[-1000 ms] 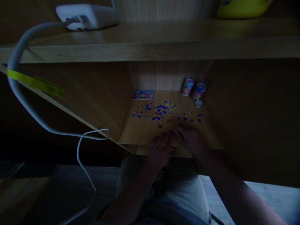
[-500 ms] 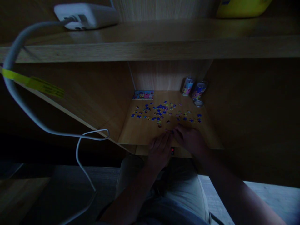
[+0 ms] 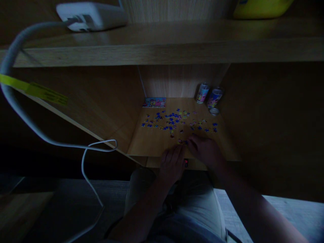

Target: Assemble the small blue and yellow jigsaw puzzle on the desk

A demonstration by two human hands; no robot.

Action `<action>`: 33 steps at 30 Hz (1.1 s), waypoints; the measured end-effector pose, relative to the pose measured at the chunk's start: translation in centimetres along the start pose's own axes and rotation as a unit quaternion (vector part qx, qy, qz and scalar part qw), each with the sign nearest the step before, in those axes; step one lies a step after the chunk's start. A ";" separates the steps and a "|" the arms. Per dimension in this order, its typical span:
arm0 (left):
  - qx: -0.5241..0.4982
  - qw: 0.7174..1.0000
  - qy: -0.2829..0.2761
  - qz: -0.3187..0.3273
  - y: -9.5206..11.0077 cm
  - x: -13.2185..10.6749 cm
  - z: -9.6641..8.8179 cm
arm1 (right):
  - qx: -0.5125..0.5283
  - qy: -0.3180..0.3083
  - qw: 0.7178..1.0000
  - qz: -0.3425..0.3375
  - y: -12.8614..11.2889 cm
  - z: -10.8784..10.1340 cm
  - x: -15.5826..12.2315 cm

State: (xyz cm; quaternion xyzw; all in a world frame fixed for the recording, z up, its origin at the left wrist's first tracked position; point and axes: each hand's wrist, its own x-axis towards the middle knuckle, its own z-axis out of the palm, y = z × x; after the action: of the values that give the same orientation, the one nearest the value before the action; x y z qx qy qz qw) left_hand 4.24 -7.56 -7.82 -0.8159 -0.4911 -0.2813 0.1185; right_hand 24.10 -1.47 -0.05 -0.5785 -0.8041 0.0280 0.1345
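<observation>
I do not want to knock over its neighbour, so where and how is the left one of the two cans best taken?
Probably around the middle of the left can, coming from its front left. It stands upright and is tall and round; the right can is close on its right, and the back panel is behind.

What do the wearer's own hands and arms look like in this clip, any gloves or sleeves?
The left hand and right hand are ungloved. The forearms are bare, with no sleeve or watch visible along them. Dim light hides any rings or small markings.
</observation>
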 end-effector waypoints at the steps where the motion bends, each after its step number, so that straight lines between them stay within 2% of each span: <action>1: 0.000 1.000 0.000 0.001 0.0 0.0 0.0 | 0.001 0.001 1.000 0.000 0.0 0.0 0.0; 16: 0.005 1.000 0.007 0.010 -0.2 -0.2 0.3 | 0.005 -0.010 1.000 0.002 -0.1 -0.3 0.1; 22: 0.005 1.000 -0.008 0.008 -0.2 -0.1 0.2 | 0.008 -0.005 1.000 -0.002 -0.2 -0.4 0.0; 28: 0.012 0.999 0.033 0.021 -0.2 0.3 0.0 | 0.018 0.004 1.000 -0.011 0.1 0.2 0.0; 33: 0.021 0.999 0.042 0.023 -0.2 0.3 0.2 | 0.015 0.020 1.000 -0.014 0.2 0.3 0.0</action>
State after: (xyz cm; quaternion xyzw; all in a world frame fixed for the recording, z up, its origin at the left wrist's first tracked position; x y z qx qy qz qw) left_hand 4.21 -7.15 -7.82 -0.8115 -0.4728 -0.3026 0.1624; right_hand 24.23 -1.39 -0.35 -0.5652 -0.8090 0.0261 0.1594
